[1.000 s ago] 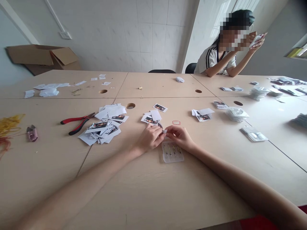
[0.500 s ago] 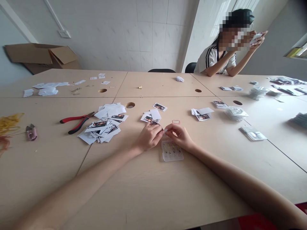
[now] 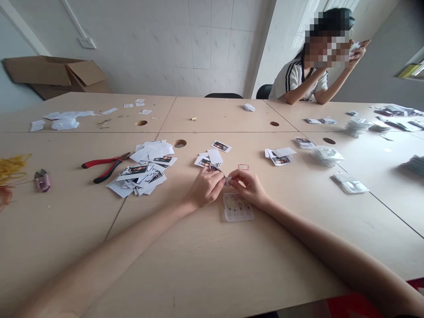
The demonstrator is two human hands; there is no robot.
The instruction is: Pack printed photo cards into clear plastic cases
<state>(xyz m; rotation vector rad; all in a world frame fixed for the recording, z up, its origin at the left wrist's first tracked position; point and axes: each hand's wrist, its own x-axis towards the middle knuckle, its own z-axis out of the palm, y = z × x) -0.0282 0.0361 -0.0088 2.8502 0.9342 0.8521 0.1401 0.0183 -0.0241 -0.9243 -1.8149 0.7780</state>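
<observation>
In the head view, a smooth, pale wood-grained table (image 3: 198,265) spreads before a tiled wall (image 3: 202,53), with red-and-black pliers (image 3: 109,165) beside a loose heap of paper cards (image 3: 142,176) at left, shiny clear packets (image 3: 327,155) at right, and a person (image 3: 298,84) seated across. The cards' print is too small to read. Centrally, just beyond a flat, see-through plastic case (image 3: 239,218), the left hand (image 3: 207,187) and right hand (image 3: 249,186) pinch a small white piece (image 3: 227,181) between them, partly hidden by fingers.

Card pile (image 3: 141,173) between pliers (image 3: 119,160) and hands (image 3: 207,185)
</observation>
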